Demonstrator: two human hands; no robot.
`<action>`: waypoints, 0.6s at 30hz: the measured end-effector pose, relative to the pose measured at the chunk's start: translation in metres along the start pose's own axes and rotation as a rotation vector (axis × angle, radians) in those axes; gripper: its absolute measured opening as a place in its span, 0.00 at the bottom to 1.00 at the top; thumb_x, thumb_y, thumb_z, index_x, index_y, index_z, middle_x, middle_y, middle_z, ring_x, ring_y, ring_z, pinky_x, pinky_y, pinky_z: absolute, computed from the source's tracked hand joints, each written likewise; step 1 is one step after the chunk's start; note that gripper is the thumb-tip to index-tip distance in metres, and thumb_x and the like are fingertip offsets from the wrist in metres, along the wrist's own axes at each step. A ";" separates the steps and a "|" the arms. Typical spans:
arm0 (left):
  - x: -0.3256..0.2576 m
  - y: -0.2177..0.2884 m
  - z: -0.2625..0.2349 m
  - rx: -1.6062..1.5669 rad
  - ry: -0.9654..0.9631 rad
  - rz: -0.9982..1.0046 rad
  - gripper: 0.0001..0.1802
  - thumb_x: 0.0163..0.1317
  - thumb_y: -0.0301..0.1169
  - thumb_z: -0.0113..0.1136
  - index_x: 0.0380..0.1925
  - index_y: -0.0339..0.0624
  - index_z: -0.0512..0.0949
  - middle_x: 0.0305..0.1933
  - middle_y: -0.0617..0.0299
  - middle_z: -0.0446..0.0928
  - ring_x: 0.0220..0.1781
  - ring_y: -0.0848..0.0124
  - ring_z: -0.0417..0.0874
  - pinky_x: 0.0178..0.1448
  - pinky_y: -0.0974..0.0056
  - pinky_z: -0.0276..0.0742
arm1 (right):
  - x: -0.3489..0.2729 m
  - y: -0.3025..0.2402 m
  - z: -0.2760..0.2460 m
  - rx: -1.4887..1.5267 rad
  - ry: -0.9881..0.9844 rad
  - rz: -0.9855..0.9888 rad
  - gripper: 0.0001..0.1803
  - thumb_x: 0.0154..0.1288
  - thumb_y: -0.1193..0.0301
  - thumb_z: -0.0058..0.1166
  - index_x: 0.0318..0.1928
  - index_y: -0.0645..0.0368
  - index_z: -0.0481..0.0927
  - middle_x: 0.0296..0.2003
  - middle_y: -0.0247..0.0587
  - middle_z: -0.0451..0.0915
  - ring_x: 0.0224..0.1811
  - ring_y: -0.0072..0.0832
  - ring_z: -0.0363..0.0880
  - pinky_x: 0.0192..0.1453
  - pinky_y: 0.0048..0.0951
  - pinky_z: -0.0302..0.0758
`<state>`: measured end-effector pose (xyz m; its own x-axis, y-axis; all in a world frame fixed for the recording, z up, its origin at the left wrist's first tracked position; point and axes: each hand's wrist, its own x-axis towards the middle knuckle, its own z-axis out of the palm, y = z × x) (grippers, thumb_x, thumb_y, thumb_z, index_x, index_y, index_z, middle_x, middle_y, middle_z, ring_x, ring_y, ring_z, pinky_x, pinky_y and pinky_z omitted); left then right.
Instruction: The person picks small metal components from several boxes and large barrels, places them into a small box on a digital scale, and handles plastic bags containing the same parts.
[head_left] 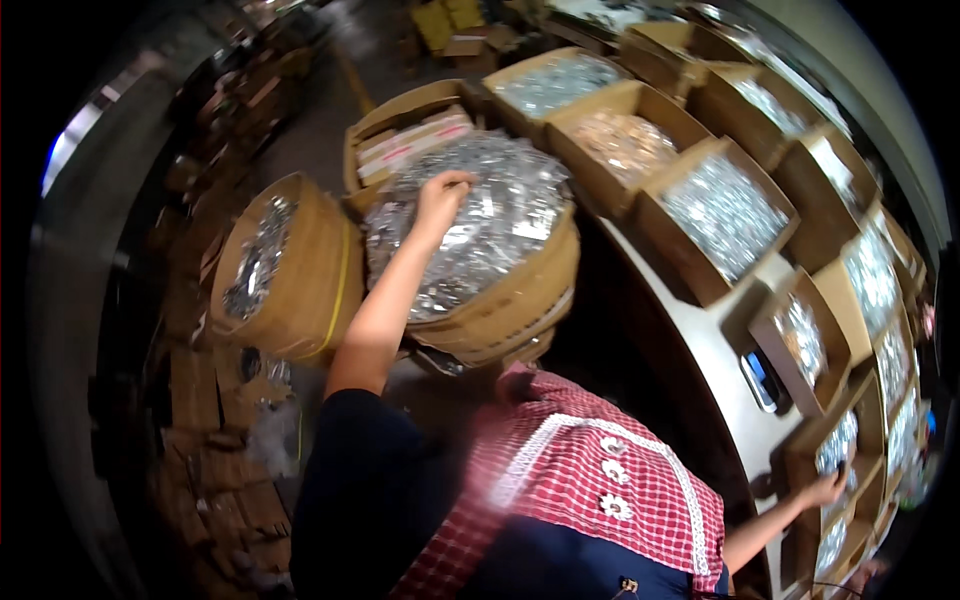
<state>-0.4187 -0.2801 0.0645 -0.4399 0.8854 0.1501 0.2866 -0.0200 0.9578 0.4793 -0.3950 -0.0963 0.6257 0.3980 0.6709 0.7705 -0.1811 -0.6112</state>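
My left hand reaches over a big carton heaped with clear, shiny plastic packets. Its fingers are curled together at the top of the heap; whether a packet is pinched in them, I cannot make out. Off to the right, my right hand is at a small open cardboard box of shiny packets. Those fingers are closed, with something small and dark at their tips that is too small to name.
Several open boxes of packets, such as one box, line the curved pale table. A blue-and-white device lies on it. Left stand a taped carton and flattened cardboard. A carton of boxes stands behind the heap.
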 end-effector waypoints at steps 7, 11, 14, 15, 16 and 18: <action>0.040 -0.087 -0.301 0.375 0.669 0.072 0.16 0.52 0.24 0.56 0.43 0.38 0.80 0.42 0.51 0.82 0.45 0.64 0.82 0.53 0.65 0.74 | -0.140 -0.104 -0.006 -0.365 -0.076 -0.167 0.24 0.59 0.71 0.52 0.57 0.67 0.74 0.51 0.55 0.78 0.50 0.44 0.79 0.59 0.35 0.72; 0.058 -0.127 -0.438 0.770 0.831 -0.184 0.17 0.49 0.30 0.54 0.39 0.38 0.82 0.43 0.43 0.81 0.49 0.49 0.80 0.55 0.57 0.73 | -0.236 -0.210 0.016 -0.252 -0.489 0.005 0.25 0.59 0.71 0.52 0.57 0.67 0.73 0.51 0.55 0.78 0.50 0.44 0.78 0.59 0.36 0.72; 0.052 -0.146 -0.511 0.869 0.961 -0.507 0.19 0.49 0.37 0.56 0.41 0.45 0.83 0.49 0.44 0.80 0.53 0.49 0.79 0.61 0.54 0.71 | -0.290 -0.279 0.040 -0.156 -0.837 0.175 0.26 0.59 0.71 0.53 0.58 0.67 0.72 0.51 0.55 0.78 0.50 0.44 0.78 0.58 0.36 0.72; 0.063 -0.154 -0.525 0.911 0.962 -0.572 0.21 0.49 0.37 0.57 0.45 0.46 0.81 0.52 0.46 0.78 0.56 0.48 0.77 0.62 0.53 0.69 | -0.304 -0.298 0.045 -0.144 -0.907 0.229 0.26 0.59 0.71 0.53 0.58 0.67 0.72 0.51 0.55 0.78 0.51 0.44 0.78 0.58 0.36 0.72; 0.074 -0.162 -0.539 0.954 0.962 -0.637 0.23 0.50 0.37 0.58 0.49 0.46 0.80 0.55 0.48 0.77 0.58 0.48 0.75 0.64 0.52 0.68 | -0.315 -0.316 0.053 -0.131 -0.973 0.277 0.26 0.59 0.71 0.53 0.58 0.67 0.72 0.52 0.55 0.78 0.51 0.44 0.78 0.58 0.36 0.72; 0.102 -0.173 -0.563 1.027 0.801 -0.730 0.30 0.49 0.37 0.60 0.56 0.47 0.73 0.61 0.50 0.72 0.63 0.48 0.69 0.67 0.49 0.63 | -0.328 -0.345 0.069 -0.124 -1.077 0.345 0.26 0.59 0.71 0.53 0.58 0.67 0.71 0.52 0.55 0.78 0.51 0.44 0.78 0.58 0.36 0.72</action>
<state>-0.9921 -0.4481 0.0516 -0.9875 0.0662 0.1433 0.1124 0.9322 0.3439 -0.0002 -0.4010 -0.1351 0.4225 0.8647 -0.2717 0.6217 -0.4946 -0.6074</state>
